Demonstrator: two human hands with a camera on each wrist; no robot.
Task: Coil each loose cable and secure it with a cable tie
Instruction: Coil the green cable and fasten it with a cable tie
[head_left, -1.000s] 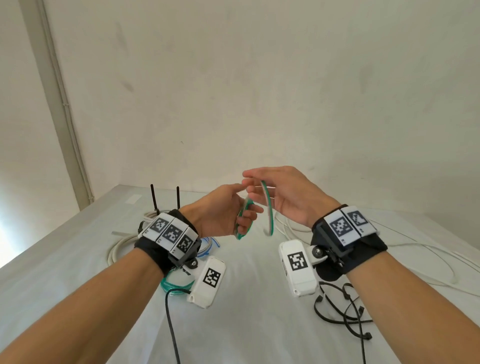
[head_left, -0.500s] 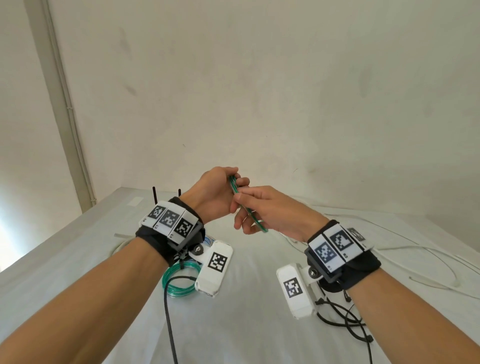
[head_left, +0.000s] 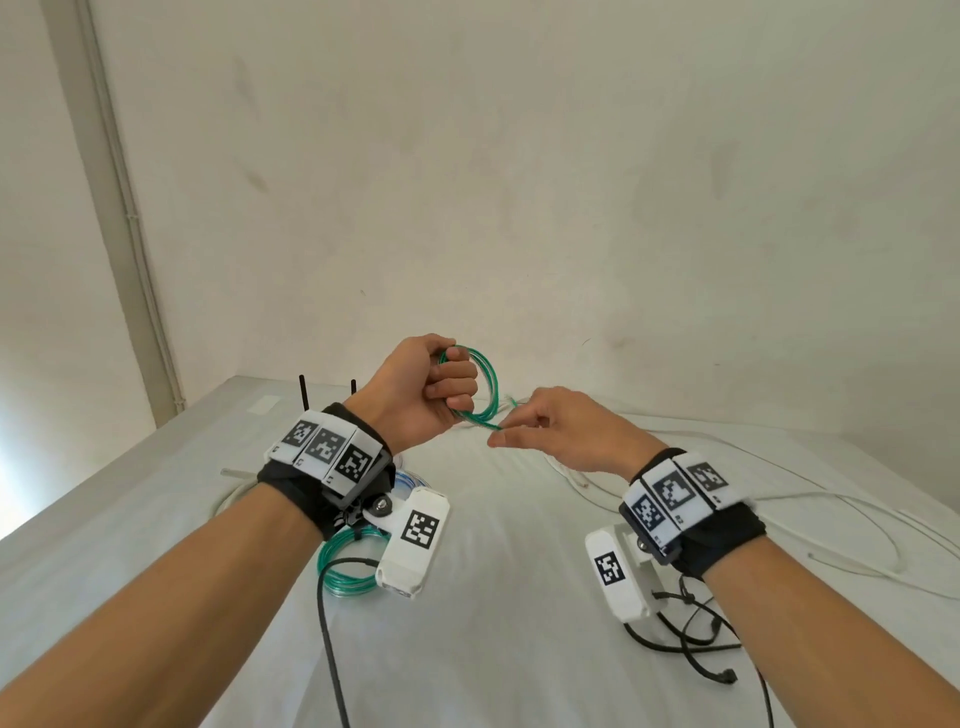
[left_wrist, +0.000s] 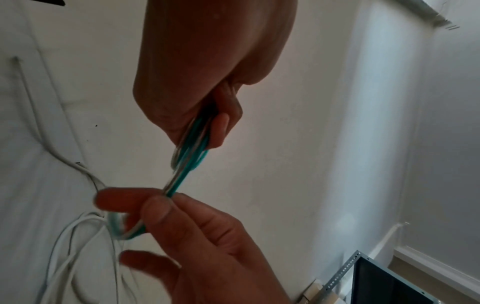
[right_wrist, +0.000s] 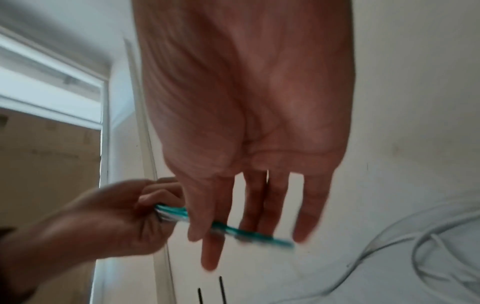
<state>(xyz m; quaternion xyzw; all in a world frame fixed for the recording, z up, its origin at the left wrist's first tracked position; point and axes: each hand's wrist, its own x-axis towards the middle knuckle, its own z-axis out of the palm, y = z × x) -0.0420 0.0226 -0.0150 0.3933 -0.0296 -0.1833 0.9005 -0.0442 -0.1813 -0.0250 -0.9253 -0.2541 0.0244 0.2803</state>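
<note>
A white-covered table (head_left: 493, 597) fills the lower scene, set against a pale wall (head_left: 519, 182). Long white cables (head_left: 852, 525) trail in loose loops over its right side, and more white cable (head_left: 234, 496) curls at the left behind the forearm. A second green coil (head_left: 345, 566) lies on the cloth just under the left wrist rig, partly hidden by it, and a tangle of black cable (head_left: 691, 631) lies under the right wrist. Two thin black antennas (head_left: 304, 392) stand at the table's far edge, behind the left hand. Above the table, the left hand (head_left: 423, 392) is fisted round one side of the green cable coil (head_left: 485, 384), fingers curled tight on the bundled turns, the loop standing out to the right of the fist. The right hand (head_left: 563, 434) is beside it, thumb and forefinger pinching the strand that runs out of the coil's lower edge, the other fingers spread and fairly straight. The left wrist view shows the strands leaving the fist and entering that pinch, which the head view shows only small; it also shows a grey perforated metal rail (left_wrist: 340, 275) with a dark panel low in the room. The right wrist view, blurred, shows the cable crossing behind the hanging fingers (right_wrist: 310, 211), plus a doorway (right_wrist: 49, 164) at left.
</note>
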